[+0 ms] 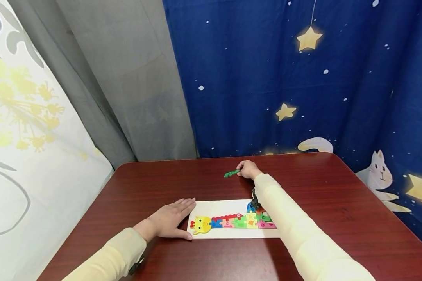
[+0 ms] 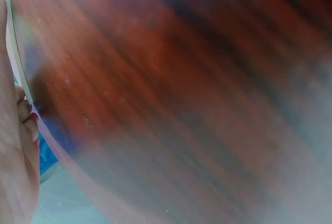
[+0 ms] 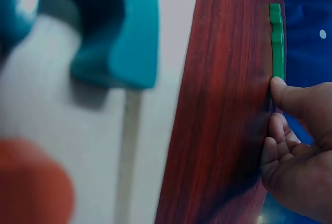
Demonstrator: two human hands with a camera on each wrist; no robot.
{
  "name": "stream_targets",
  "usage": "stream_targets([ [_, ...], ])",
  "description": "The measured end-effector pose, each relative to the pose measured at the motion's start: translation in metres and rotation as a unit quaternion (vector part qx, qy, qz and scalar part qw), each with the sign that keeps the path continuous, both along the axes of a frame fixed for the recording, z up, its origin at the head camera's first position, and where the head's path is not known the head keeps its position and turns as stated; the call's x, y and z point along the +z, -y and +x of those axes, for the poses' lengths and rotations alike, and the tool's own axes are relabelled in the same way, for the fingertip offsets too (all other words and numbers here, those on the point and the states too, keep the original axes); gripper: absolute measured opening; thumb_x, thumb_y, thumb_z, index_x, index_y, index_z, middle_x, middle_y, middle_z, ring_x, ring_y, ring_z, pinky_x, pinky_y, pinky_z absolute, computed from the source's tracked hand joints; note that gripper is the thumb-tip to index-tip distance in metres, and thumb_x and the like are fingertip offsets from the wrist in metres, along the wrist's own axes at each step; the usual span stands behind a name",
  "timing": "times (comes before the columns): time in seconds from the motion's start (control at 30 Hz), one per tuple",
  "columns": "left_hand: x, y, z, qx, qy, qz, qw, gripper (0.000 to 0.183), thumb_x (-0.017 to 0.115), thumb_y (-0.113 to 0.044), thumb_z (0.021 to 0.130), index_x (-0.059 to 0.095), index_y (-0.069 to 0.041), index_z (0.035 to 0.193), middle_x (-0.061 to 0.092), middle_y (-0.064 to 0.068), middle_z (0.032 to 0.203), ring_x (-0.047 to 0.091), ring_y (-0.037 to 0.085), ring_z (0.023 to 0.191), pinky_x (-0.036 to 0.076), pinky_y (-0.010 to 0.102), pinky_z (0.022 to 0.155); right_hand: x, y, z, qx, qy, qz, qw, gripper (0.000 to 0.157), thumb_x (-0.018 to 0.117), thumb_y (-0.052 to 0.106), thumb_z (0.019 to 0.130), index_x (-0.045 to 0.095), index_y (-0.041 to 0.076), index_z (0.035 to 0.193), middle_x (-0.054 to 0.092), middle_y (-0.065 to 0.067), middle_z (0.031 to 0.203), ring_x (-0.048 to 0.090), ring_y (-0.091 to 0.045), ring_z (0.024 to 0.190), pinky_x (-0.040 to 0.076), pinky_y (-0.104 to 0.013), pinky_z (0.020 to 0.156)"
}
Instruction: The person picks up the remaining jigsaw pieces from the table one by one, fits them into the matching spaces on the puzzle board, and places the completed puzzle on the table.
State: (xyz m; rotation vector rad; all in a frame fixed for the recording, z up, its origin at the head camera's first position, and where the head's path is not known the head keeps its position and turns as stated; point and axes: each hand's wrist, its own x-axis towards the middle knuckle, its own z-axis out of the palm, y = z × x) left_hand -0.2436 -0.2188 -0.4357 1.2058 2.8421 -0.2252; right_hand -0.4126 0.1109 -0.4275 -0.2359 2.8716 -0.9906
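Note:
A white puzzle board [image 1: 232,233] lies on the table, with a giraffe [image 1: 201,225] made of bright interlocking pieces set in it. My left hand [image 1: 172,219] rests with fairly straight fingers at the board's left end, the thumb by its lower corner. Beyond the board, my right hand [image 1: 249,169] pinches one end of a green puzzle piece [image 1: 231,173]. In the right wrist view, the thumb of the right hand [image 3: 306,136] lies against that green piece [image 3: 277,42], low at the table surface. My right sleeve hides the board's right end.
Dark red wooden table [image 1: 183,179] surrounds the board, its far edge just behind the green piece. A blue starry curtain [image 1: 246,78] and a grey curtain [image 1: 133,78] hang behind it. Close to the right wrist camera, a teal piece [image 3: 136,32] and an orange-red piece [image 3: 31,182] are blurred.

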Motion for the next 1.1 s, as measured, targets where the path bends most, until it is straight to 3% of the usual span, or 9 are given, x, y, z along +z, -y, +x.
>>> stream_targets([
  [0.53, -0.001, 0.0, 0.002, -0.003, 0.003, 0.005, 1.0, 0.111, 0.032, -0.087, 0.078, 0.024, -0.007, 0.154, 0.022, 0.009, 0.159, 0.023, 0.023, 0.144, 0.021, 0.038, 0.116, 0.0, -0.004, 0.006, 0.003, 0.009, -0.013, 1.0, 0.007, 0.073, 0.01, 0.087, 0.071, 0.005, 0.091, 0.066, -0.004, 0.094, 0.055, -0.023, 0.09, 0.047, -0.036, 0.086],
  [1.1, 0.001, 0.0, 0.002, -0.009, -0.005, 0.001, 0.9999, 0.11, 0.031, -0.086, 0.079, 0.024, -0.006, 0.154, 0.022, 0.01, 0.159, 0.022, 0.023, 0.144, 0.02, 0.037, 0.116, 0.015, -0.007, 0.007, 0.037, 0.012, -0.049, 0.998, 0.007, 0.071, 0.008, 0.089, 0.069, 0.005, 0.094, 0.065, -0.005, 0.094, 0.054, -0.022, 0.087, 0.046, -0.034, 0.082],
])
